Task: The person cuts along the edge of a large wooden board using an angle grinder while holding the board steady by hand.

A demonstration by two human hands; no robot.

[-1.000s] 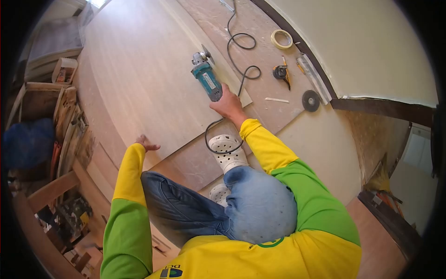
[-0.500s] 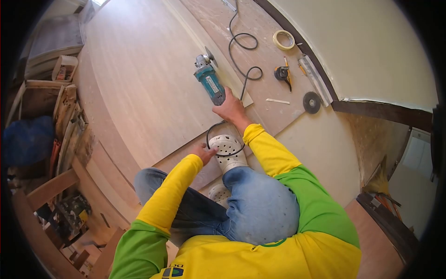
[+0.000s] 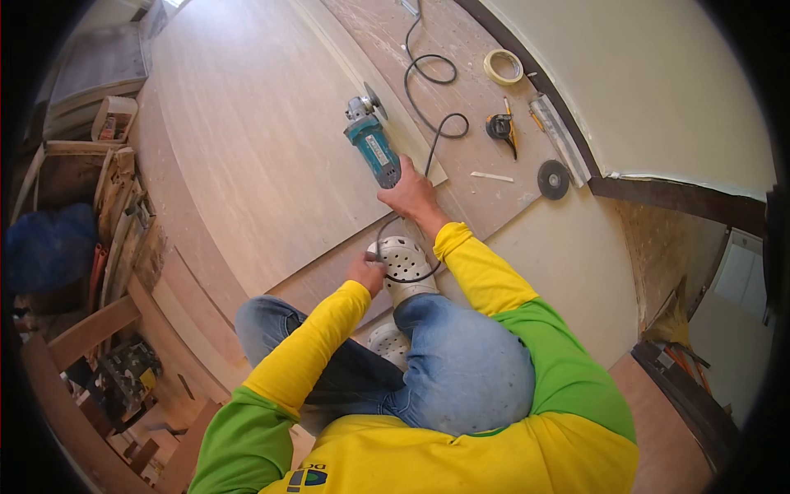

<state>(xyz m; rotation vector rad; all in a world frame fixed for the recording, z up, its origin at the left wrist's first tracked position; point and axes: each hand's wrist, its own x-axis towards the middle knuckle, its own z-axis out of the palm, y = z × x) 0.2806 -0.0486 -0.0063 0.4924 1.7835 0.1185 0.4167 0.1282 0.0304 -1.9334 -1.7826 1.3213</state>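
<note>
My right hand [image 3: 410,193] is wrapped round the rear body of a teal angle grinder [image 3: 374,150]. The grinder rests over the pale wooden board [image 3: 271,156], its disc at the far end pointing away from me. A black power cord [image 3: 411,280] loops from the grinder's back over my white perforated clog [image 3: 405,257]. Beside that clog, my left hand [image 3: 367,272] is closed, its fingertips pinching the cord's loop. The fingers partly hide the cord there.
Right of the board lie masking tape [image 3: 503,67], a tape measure [image 3: 499,126], a loose dark disc [image 3: 553,179] and a thin white strip [image 3: 492,177]. More cord [image 3: 432,80] curls near the wall. Wood offcuts [image 3: 115,193] and a blue bundle [image 3: 51,247] are at left.
My left hand has moved slightly right and closed on the cord, shifting its loop right over the clog. The right hand and grinder have barely moved.
</note>
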